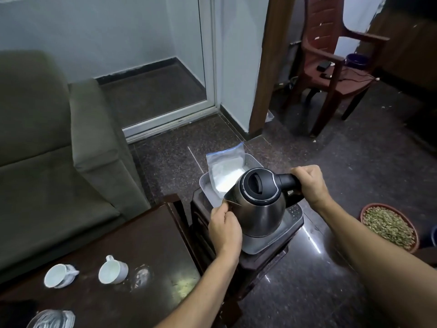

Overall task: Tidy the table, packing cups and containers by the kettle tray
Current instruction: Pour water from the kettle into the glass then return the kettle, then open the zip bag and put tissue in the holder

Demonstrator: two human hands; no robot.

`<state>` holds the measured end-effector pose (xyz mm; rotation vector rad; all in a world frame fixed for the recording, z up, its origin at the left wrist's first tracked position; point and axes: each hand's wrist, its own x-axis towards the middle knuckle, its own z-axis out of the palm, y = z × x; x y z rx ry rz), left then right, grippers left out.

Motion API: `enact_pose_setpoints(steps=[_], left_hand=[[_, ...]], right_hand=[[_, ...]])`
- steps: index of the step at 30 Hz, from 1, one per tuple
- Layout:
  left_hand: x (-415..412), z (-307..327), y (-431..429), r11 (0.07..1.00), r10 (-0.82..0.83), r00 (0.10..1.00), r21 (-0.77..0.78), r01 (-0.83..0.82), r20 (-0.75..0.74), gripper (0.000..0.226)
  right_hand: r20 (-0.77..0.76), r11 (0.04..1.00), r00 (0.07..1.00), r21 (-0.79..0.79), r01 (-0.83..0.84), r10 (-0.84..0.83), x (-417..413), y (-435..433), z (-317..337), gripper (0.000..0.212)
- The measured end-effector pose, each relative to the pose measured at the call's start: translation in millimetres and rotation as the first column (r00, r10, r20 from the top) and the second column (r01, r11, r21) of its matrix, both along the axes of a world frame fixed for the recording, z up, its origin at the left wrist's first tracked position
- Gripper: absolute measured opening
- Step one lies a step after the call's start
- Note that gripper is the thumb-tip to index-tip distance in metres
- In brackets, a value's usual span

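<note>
The work area consists of a dark brown glossy wooden table at lower left and, just beside its right edge, a lower dark wooden side stand that carries a grey rectangular plastic tray. The floor is dark speckled polished stone. An olive-green upholstered sofa stands behind the table, a white-framed glass door is set in the pale wall, and a reddish-brown plastic armchair stands at upper right. A round terracotta bowl of green-yellow dried pieces sits on the floor at right. A stainless-steel electric kettle with a black lid and handle stands in the tray; behind it a clear zip-top bag of white powder leans in the same tray. The right hand is clenched around the kettle handle; the left hand is closed against the kettle body below the spout. Two white ceramic cups, one and the other, lie on their sides on the table, near each other but apart. A clear transparent container sits at the table's lower left edge. No legible brand, label or writing is visible.
</note>
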<state>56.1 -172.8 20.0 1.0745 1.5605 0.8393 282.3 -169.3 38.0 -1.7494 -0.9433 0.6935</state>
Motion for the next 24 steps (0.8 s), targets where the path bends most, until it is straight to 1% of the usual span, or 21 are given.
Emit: enact_pose_setpoints(steps=[3,8,12,15,18,20,22,24], left_hand=[[12.7,-15.8,-0.5,0.999,0.009,1.0,-0.035,-0.009,0.003,0.032],[31.7,-39.2,-5.5,0.995,0.027,0.996,-0.103,-0.019,0.081,0.033],[38.8,-57.2,-3.0,0.99,0.042,0.996,-0.139,-0.031,0.081,0.029],[42.7,-64.6,-2.6,0.987,0.057,0.993,-0.153,-0.042,0.099,0.035],[44.3,-70.8,-3.4,0.987,0.045,0.993,-0.159,-0.027,0.113,0.036],[43.8,-74.6,-4.3,0.989,0.023,0.996,-0.145,-0.01,0.085,0.035],[43.1,-76.3,-4.9,0.991,-0.005,0.999,-0.134,0.011,0.048,0.034],[42.9,-77.3,-4.6,0.991,-0.023,0.998,-0.13,0.03,0.057,0.036]], right_hand=[[-0.033,0.999,0.999,-0.039,0.005,-0.006,16.0,7.7,-22.0,0.033],[-0.056,0.996,0.998,-0.09,-0.011,0.006,35.4,18.8,-47.5,0.04],[-0.069,0.991,0.998,-0.132,-0.022,0.013,41.9,23.8,-64.8,0.039],[-0.115,0.991,0.993,-0.132,-0.029,0.014,44.3,26.2,-75.2,0.039],[-0.121,0.989,0.992,-0.145,-0.039,0.021,46.2,28.6,-83.3,0.038],[-0.109,0.987,0.994,-0.155,-0.033,0.016,48.3,29.6,-88.4,0.035],[-0.103,0.988,0.995,-0.152,-0.022,0.006,51.6,30.4,-92.5,0.027],[-0.106,0.99,0.994,-0.139,-0.02,0.005,54.9,31.0,-96.2,0.023]])
